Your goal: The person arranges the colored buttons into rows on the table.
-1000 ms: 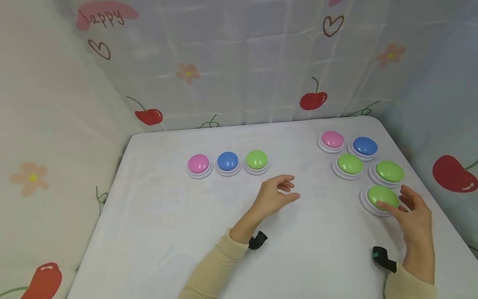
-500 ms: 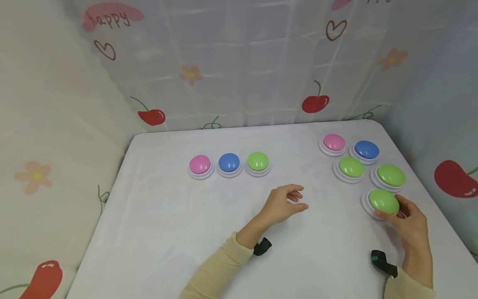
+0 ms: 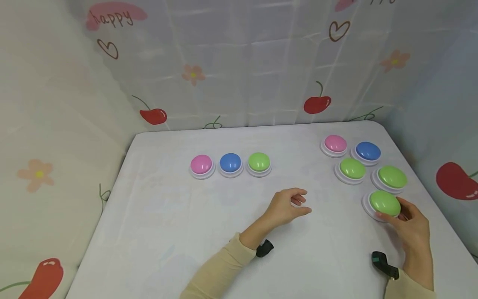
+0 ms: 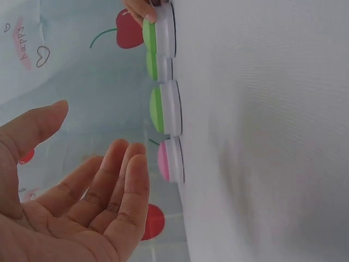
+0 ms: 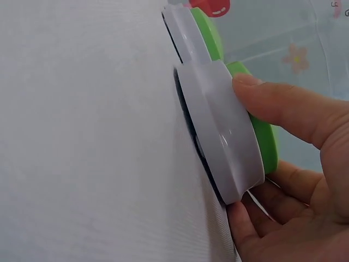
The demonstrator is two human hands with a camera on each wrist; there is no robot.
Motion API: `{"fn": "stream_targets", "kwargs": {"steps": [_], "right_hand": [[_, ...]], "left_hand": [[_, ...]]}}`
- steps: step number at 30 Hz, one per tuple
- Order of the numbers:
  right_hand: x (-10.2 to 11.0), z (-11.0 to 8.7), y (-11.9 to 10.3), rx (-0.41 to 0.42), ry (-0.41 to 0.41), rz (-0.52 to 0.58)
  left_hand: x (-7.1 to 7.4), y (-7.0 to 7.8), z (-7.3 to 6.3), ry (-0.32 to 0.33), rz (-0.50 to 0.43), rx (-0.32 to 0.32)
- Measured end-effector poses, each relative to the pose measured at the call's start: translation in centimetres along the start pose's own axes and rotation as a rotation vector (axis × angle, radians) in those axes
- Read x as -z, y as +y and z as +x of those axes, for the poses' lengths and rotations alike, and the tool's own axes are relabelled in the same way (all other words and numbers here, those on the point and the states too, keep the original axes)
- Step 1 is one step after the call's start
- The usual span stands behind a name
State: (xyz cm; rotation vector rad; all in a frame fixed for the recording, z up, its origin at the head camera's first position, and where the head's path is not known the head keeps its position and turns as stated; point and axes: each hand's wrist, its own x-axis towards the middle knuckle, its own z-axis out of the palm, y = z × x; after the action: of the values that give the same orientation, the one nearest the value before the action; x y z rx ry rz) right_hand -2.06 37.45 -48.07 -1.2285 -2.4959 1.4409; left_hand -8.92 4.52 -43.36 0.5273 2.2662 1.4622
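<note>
My right hand (image 3: 413, 229) grips the nearest green dome push button (image 3: 384, 202) on the right of the white table. In the right wrist view its thumb (image 5: 283, 106) lies against the side of the button's white base (image 5: 221, 125), and the other fingers curl round the opposite edge. My left hand (image 3: 284, 209) hovers over the middle of the table, fingers loosely bent and thumb apart, holding nothing. Two more green buttons (image 3: 352, 169) (image 3: 392, 177), a pink button (image 3: 335, 144) and a blue button (image 3: 367, 151) stand close behind the gripped one.
A row of a pink button (image 3: 201, 165), a blue button (image 3: 230, 162) and a green button (image 3: 259, 162) stands left of centre on the table (image 3: 149, 216). A patterned curtain (image 3: 242, 74) hangs behind the table and along its sides.
My right hand has moved in and closed its thumb and fingers round the nearest green button. The left hand has shifted slightly right and nearer, still holding nothing.
</note>
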Motion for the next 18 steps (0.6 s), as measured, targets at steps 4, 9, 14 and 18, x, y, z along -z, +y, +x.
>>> {"fn": "stream_targets", "kwargs": {"steps": [4, 9, 14, 18], "right_hand": [[0.1, -0.2, 0.0, -0.019, 0.013, 0.008], [-0.1, -1.1, -1.1, 0.013, 0.022, 0.087], [-1.5, -2.5, -3.5, 0.148, -0.03, 0.101], [-3.0, -3.6, -5.5, 0.292, -0.114, 0.081]], "left_hand": [[-0.3, -0.2, 0.1, 0.001, 0.015, 0.002], [-0.5, -0.2, 0.5, 0.014, 0.017, 0.001], [-0.6, 0.0, 1.3, 0.07, 0.003, -0.035], [-0.7, 0.3, 2.2, 0.121, -0.012, -0.079]]}}
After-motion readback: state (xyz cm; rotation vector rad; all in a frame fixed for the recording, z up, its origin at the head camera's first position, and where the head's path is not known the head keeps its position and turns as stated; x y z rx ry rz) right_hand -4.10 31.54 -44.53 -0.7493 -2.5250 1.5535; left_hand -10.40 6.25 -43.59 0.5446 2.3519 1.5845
